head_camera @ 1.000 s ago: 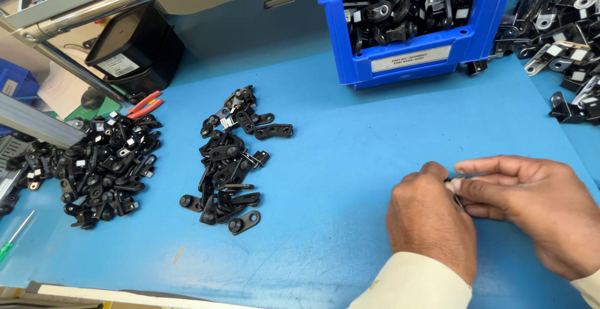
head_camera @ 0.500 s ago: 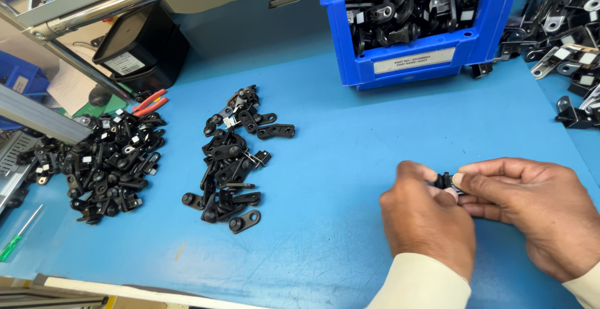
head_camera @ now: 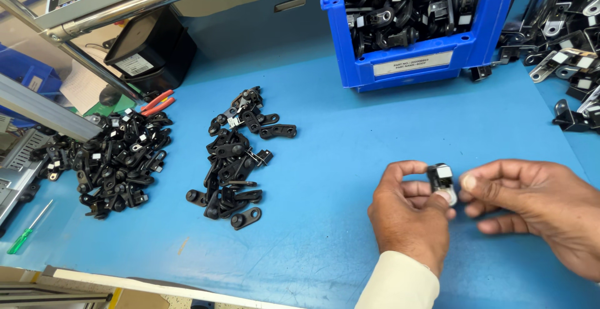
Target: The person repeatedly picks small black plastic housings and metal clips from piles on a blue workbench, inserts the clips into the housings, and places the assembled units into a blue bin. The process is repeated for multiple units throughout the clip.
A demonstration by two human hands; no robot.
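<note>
Blue work desk, seen from above. Left hand sits near the front edge, right of centre, thumb and fingers pinched on a small black part with a white sticker on it, part held just above the desk. Right hand is just beside it, thumb and forefinger tips close together at the part's right side; can't tell if they actually touch it. Cream sleeve on the left wrist.

Blue plastic bin at the back edge, full of black brackets, white rectangular label centred on its front wall. Loose pile of black brackets with white stickers in the back right corner. Middle pile of black parts left of centre, well apart from the hands. Bigger pile of black parts near the left edge, many with small white square stickers. Red-handled pliers just behind that pile. Black box with a white label on its face at the back left. Green-handled screwdriver at the front left corner.
</note>
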